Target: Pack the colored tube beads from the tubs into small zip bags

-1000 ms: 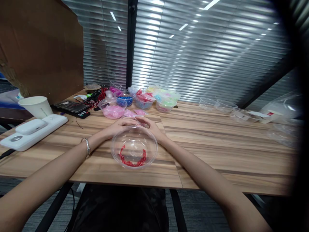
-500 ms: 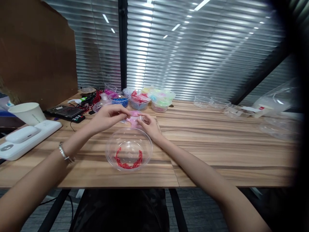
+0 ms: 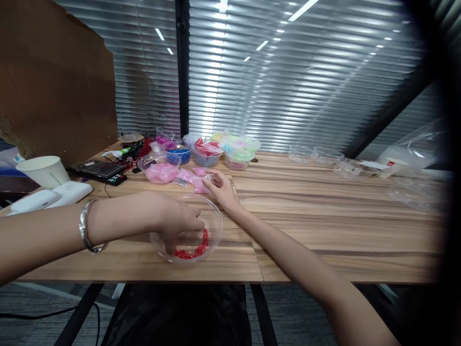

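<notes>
A clear round plastic bowl (image 3: 216,235) stands on the table in front of me, with thin red pieces (image 3: 194,251) lying in a curve along its bottom. Over the left side of this bowl reaches my left hand (image 3: 173,218), its thumb pointing down and its fingers bent. The fingertips are largely hidden, so I cannot see whether they hold anything. Farther back, my right hand (image 3: 221,188) pinches a small clear plastic bag (image 3: 208,178), whose contents are too small to make out. It rests beside small pink packets (image 3: 200,185) on the table.
Behind my hands are a tub of pink pieces (image 3: 162,173), a tub of blue pieces (image 3: 179,154) and a tub with red packets (image 3: 208,150). On the left stand a paper cup (image 3: 45,172) and a white device (image 3: 72,193). Clear containers (image 3: 326,156) sit at the right back.
My left hand has left the pink packets and come nearer, down over the bowl. The bowl has shifted slightly left. My right hand stays by the packets, and the pink tub is now uncovered to view.
</notes>
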`<state>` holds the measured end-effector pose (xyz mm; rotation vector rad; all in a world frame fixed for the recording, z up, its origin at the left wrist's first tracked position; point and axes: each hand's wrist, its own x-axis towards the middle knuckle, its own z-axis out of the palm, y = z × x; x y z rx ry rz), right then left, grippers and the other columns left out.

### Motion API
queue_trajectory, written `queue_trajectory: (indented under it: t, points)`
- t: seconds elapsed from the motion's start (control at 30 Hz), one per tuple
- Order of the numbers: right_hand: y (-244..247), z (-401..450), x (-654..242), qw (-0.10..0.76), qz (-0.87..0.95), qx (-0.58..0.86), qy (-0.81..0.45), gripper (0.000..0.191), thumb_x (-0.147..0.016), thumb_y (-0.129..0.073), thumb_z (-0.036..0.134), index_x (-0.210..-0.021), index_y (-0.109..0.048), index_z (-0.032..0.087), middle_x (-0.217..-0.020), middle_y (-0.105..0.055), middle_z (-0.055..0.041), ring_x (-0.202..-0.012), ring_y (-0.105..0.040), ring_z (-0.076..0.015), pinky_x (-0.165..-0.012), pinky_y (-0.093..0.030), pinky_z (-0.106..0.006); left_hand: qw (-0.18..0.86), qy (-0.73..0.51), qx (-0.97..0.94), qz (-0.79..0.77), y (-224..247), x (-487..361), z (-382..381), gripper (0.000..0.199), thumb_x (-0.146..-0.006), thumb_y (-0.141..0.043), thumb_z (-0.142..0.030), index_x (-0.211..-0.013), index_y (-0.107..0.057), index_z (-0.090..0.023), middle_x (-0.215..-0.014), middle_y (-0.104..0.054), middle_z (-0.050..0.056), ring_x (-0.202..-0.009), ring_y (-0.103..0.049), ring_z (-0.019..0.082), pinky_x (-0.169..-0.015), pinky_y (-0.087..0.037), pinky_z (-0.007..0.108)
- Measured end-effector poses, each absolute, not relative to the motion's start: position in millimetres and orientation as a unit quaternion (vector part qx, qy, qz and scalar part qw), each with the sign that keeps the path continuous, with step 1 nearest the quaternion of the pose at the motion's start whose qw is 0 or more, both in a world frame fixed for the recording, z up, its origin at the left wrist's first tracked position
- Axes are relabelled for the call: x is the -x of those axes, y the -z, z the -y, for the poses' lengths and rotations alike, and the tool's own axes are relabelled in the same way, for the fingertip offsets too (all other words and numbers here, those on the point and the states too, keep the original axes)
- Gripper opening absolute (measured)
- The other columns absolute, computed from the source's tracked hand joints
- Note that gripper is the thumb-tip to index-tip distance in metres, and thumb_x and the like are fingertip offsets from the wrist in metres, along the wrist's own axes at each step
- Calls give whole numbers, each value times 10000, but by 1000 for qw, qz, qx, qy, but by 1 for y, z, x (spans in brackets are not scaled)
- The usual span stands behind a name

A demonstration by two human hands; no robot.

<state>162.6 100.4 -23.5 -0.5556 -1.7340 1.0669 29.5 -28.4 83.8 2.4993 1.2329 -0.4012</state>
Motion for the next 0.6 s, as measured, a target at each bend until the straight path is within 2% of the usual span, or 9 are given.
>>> queue_trajectory:
  t: [0.13, 0.27, 0.33, 0.47, 0.53, 0.6]
  points:
    - [25, -101, -163, 517, 701, 242, -427, 438, -822, -623, 484, -1163, -561, 215, -1211, -610, -85, -1064, -592, -208, -943, -484, -341, 157, 118, -892, -406, -80, -36, 24, 727, -433, -836, -261, -1136, -652, -250, -1018, -641, 92, -615, -522, 186, -465, -308, 263]
    - [17, -109, -168, 560, 668, 258, -417, 543, -833, -582, 542, -1256, -463, 223, -1320, -522, -111, -1179, -533, -224, -979, -461, -342, 114, 161, -889, -414, -75, -41, 18, 655, -583, -762, -391, -1184, -604, -184, -1132, -607, 149, -719, -565, 233, -528, -349, 289]
    - [6, -113, -175, 594, 639, 258, -415, 590, -854, -546, 546, -1318, -374, 226, -1347, -480, -134, -1208, -521, -235, -982, -462, -363, 103, 152, -892, -413, -74, -45, 14, 532, -649, -714, -371, -1133, -620, -169, -1092, -628, 152, -741, -569, 236, -582, -385, 299]
    - [-19, -102, -195, 632, 623, 232, -398, 624, -870, -532, 515, -1368, -237, 285, -1346, -435, -130, -1231, -521, -249, -1006, -454, -403, 76, 61, -912, -398, -69, -53, 7, 136, -681, -684, -279, -773, -661, -182, -831, -667, 111, -833, -578, 264, -729, -424, 325]
    - [-26, -85, -204, 615, 638, 225, -405, 602, -885, -510, 504, -1372, -205, 327, -1358, -411, -120, -1203, -550, -263, -995, -465, -426, 65, 33, -899, -432, -66, -57, 8, 164, -691, -676, -327, -724, -647, -169, -826, -659, 107, -791, -585, 246, -691, -434, 311]
    - [-27, -65, -209, 599, 632, 206, -447, 556, -900, -491, 478, -1352, -194, 350, -1363, -406, -113, -1190, -563, -271, -982, -481, -440, 63, 39, -880, -470, -64, -61, 10, 267, -708, -650, -394, -812, -663, -147, -906, -651, 118, -718, -588, 222, -604, -427, 295]
